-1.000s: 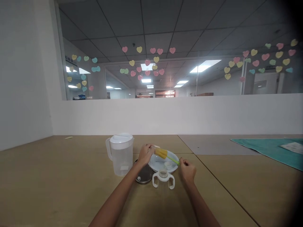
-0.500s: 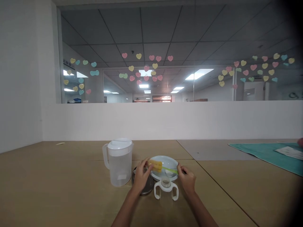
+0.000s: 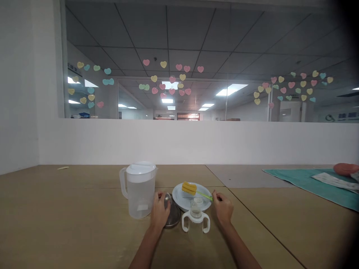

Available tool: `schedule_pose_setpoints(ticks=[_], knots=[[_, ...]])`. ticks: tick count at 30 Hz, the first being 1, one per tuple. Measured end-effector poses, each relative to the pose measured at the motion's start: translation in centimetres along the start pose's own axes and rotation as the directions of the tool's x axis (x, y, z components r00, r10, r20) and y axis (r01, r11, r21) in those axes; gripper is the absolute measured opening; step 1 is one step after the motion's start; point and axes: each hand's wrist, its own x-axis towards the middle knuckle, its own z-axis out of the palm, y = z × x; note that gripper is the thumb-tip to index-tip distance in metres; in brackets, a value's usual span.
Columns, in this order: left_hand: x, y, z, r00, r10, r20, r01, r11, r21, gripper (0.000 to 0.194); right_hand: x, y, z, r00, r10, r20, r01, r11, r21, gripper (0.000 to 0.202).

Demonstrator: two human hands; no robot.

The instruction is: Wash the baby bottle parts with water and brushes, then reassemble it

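Note:
My right hand (image 3: 223,209) is closed on the green handle of a brush with a yellow sponge head (image 3: 189,188). The sponge is over a pale round plate (image 3: 178,198), on which a small white ring-shaped part (image 3: 198,201) lies. My left hand (image 3: 160,210) has its fingers round a small clear, domed piece (image 3: 167,198), above a dark metal lid-like object (image 3: 174,216). Between my hands, in front of the plate, stands a clear bottle with a white two-handled holder (image 3: 196,219).
A lidded translucent pitcher (image 3: 141,194) stands left of my left hand. On the right lie a teal cloth (image 3: 297,177), a patterned white cloth (image 3: 333,181) and a reddish object (image 3: 345,169). A wall with a window rises behind the table (image 3: 84,224).
My left hand has left the yellow sponge and moved left and down to the clear piece. The brush stays in my right hand. The view has shifted slightly right.

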Motion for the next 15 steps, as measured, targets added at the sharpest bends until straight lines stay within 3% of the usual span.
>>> schedule_pose_setpoints(ticks=[4, 9, 12, 15], knots=[[0.2, -0.7, 0.8, 0.992, -0.019, 0.123, 0.013, 0.999, 0.044, 0.036, 0.1, 0.2, 0.3, 0.998, -0.058, -0.008, 0.057, 0.996, -0.068, 0.061], [0.7, -1.7, 1.3, 0.98, -0.023, 0.195, 0.012, 0.998, 0.058, 0.019, 0.1, 0.0, 0.2, 0.999, -0.039, -0.006, 0.038, 0.996, -0.084, 0.06], [0.6, -2.0, 1.4, 0.984, 0.023, 0.175, -0.031, 0.998, 0.046, 0.022, 0.1, -0.2, 0.0, 1.0, 0.019, 0.003, -0.019, 0.995, -0.1, 0.057], [0.7, -1.1, 0.9, 0.995, 0.062, 0.076, -0.064, 0.998, 0.028, 0.027, 0.3, -0.2, -0.3, 0.992, 0.12, 0.037, -0.116, 0.987, -0.107, 0.052]])
